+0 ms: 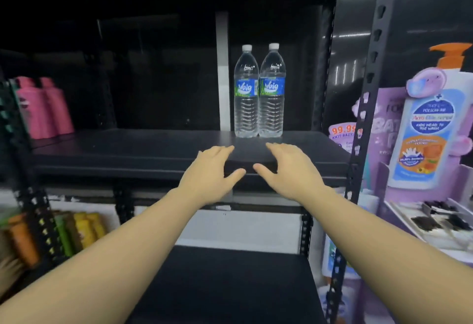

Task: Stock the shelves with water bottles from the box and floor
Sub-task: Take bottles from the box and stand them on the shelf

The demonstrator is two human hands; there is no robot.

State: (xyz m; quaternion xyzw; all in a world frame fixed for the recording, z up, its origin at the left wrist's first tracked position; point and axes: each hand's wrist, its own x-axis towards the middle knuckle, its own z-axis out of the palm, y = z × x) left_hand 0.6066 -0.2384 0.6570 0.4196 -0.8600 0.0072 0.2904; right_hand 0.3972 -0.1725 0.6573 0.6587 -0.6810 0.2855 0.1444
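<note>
Two clear water bottles with white caps and blue labels stand upright side by side, touching, toward the back right of a black shelf (133, 152): the left bottle (246, 93) and the right bottle (272, 91). My left hand (212, 172) and my right hand (289, 170) hover over the shelf's front edge, a short way in front of the bottles. Both hands are open with fingers spread, palms facing each other, and hold nothing. The box and the floor are out of view.
Pink bottles (43, 108) stand at the shelf's left end. A lower black shelf (225, 285) lies below. Perforated black uprights (368, 93) frame the right side, beside a purple soap display (430, 123). Coloured packets (76, 231) fill the lower left.
</note>
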